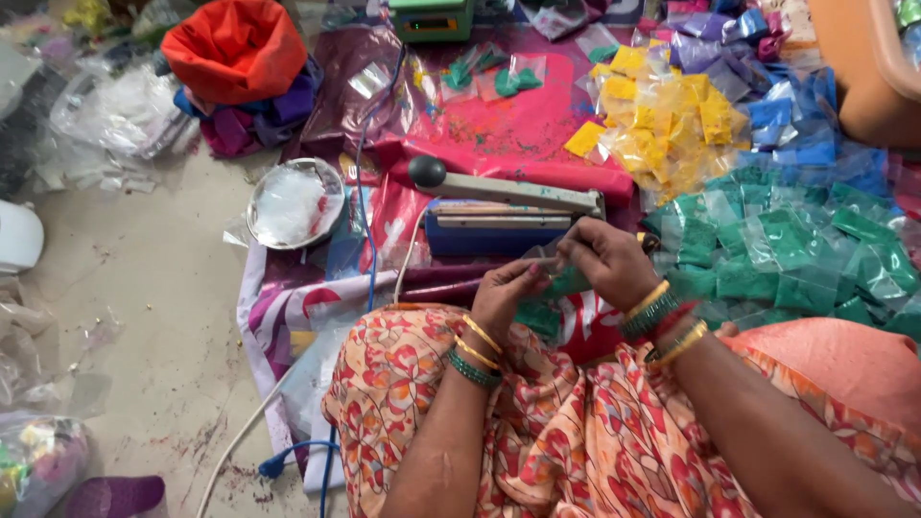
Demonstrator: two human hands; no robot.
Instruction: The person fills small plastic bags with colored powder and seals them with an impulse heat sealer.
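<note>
My left hand (507,293) and my right hand (609,261) pinch the top edge of a small clear packet of green powder (566,280), held between them just in front of a blue heat sealer (499,223). The sealer's grey arm with a black knob (427,172) is raised. Both wrists carry bangles. A heap of green powder packets (796,254) lies to the right of my right hand.
Yellow packets (662,120) and blue packets (796,125) are piled at the back right. A steel plate of clear bags (293,203) sits to the left. An orange cloth bundle (235,48) lies at the back left. A blue cable (369,240) crosses the printed sheet.
</note>
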